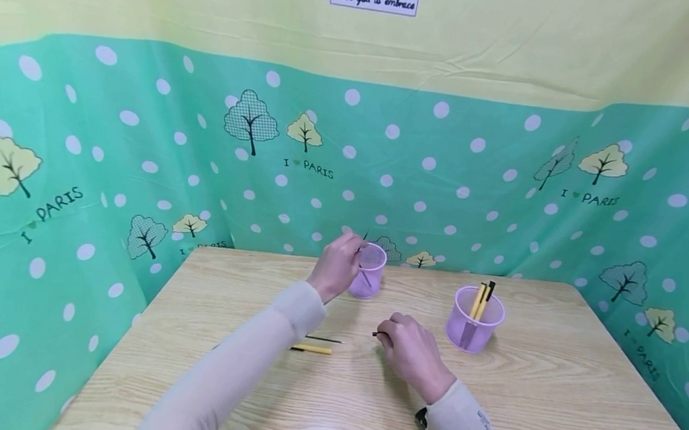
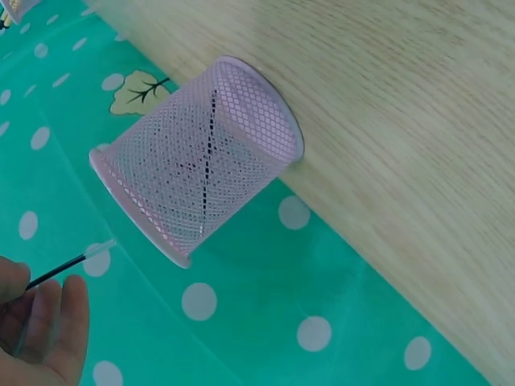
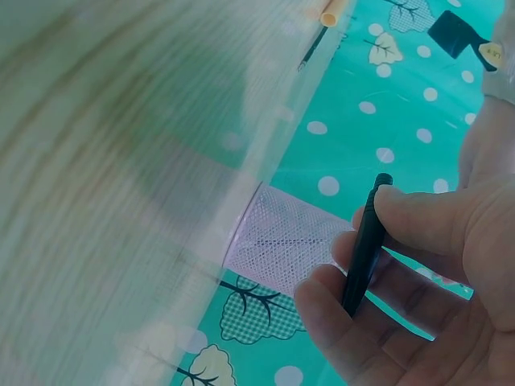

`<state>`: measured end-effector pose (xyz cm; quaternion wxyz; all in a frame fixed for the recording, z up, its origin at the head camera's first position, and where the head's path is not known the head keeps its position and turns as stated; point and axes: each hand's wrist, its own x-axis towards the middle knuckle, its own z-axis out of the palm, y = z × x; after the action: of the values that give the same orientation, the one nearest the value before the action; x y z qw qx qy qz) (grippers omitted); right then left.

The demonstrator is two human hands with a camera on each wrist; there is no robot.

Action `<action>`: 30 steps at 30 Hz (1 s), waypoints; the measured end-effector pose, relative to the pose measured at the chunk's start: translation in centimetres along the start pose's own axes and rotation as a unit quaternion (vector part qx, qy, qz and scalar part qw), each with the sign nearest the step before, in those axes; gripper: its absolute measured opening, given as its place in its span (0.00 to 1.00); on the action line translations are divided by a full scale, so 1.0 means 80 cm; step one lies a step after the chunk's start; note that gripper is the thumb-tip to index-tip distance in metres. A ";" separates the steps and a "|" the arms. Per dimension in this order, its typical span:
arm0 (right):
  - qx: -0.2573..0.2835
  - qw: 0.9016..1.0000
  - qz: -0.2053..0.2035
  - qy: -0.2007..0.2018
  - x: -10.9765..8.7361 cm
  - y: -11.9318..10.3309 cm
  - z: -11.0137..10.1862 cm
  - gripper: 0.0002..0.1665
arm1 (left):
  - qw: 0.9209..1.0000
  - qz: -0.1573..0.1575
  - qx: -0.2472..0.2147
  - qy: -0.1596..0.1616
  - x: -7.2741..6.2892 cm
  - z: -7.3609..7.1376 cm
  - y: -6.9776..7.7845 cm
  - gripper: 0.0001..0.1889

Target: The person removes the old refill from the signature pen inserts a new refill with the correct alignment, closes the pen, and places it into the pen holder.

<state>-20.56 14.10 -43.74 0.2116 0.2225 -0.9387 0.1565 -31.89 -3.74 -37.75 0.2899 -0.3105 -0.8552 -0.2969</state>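
In the head view, a person's left hand [image 1: 336,265] is at the rim of a purple mesh pen cup [image 1: 375,284] near the far edge of the wooden bench [image 1: 551,383], its fingers pinching a thin dark pen refill [image 1: 365,235] that pokes up beside the rim; another dark stick [image 1: 366,280] shows inside the cup. The right hand [image 1: 411,350], nearer the person, grasps a black pen cap [image 1: 378,334] just above the bench. To its right stands a second purple mesh pen cup [image 1: 484,338] with yellow pens [image 1: 480,303] leaning in it, and near the left forearm a yellow pen barrel [image 1: 317,350] lies beside a loose refill [image 1: 327,340]. A green polka-dot curtain [image 1: 466,164] hangs behind. In the left wrist view, the thumb and fingers grip the refill, its clear end near the rim of the first cup but outside it, while the dark stick slants within, visible through the mesh. In the right wrist view, thumb and curled fingers hold the black cap, with that cup behind them and the barrel and loose refill at the top.
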 end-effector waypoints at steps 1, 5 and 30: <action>-0.001 1.000 0.000 0.000 0.000 0.000 0.000 0.03 | 1.000 0.004 -0.001 0.004 -0.001 0.000 -0.001 0.11; -0.002 1.000 0.003 0.002 0.000 0.001 0.000 0.03 | 1.000 0.018 -0.001 0.014 -0.008 0.000 -0.004 0.11; -0.006 1.000 0.011 -0.009 0.001 0.001 -0.002 0.01 | 0.999 0.032 -0.014 -0.019 -0.048 -0.010 0.004 0.11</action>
<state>-20.64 14.19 -43.61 0.2022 0.2124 -0.9440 0.1514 -28.99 -5.47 -39.71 0.2785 -0.3471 -0.8462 -0.2931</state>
